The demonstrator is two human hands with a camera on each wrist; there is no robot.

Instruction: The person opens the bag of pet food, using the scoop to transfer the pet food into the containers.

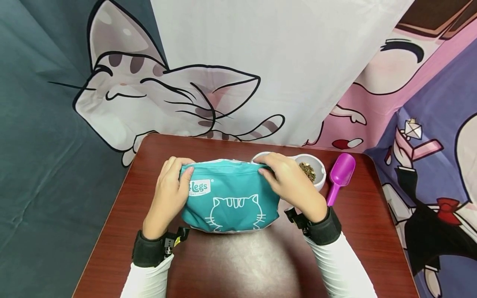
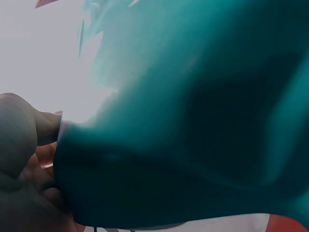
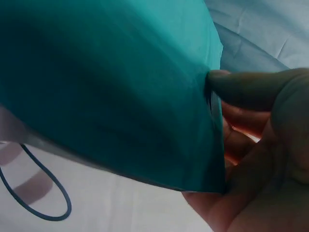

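A teal pouch bag (image 1: 231, 198) with a white cat outline and a "Legs" label is held up in front of the body, its printed side toward me. My left hand (image 1: 168, 192) grips its upper left corner, thumb on the front and the other fingers behind. At the upper right corner my right hand (image 1: 292, 182) pinches the edge in the same way. The right wrist view shows the thumb (image 3: 246, 89) pressed on the side edge of the bag. In the left wrist view the bag (image 2: 159, 159) fills most of the picture.
Behind the right hand stands a white double bowl (image 1: 318, 167), partly hidden, with dried brown-green bits (image 1: 307, 170) in its right side. A purple scoop (image 1: 340, 174) lies to its right. The brown table (image 1: 123, 231) ends at a cartoon-printed cloth (image 1: 290, 54).
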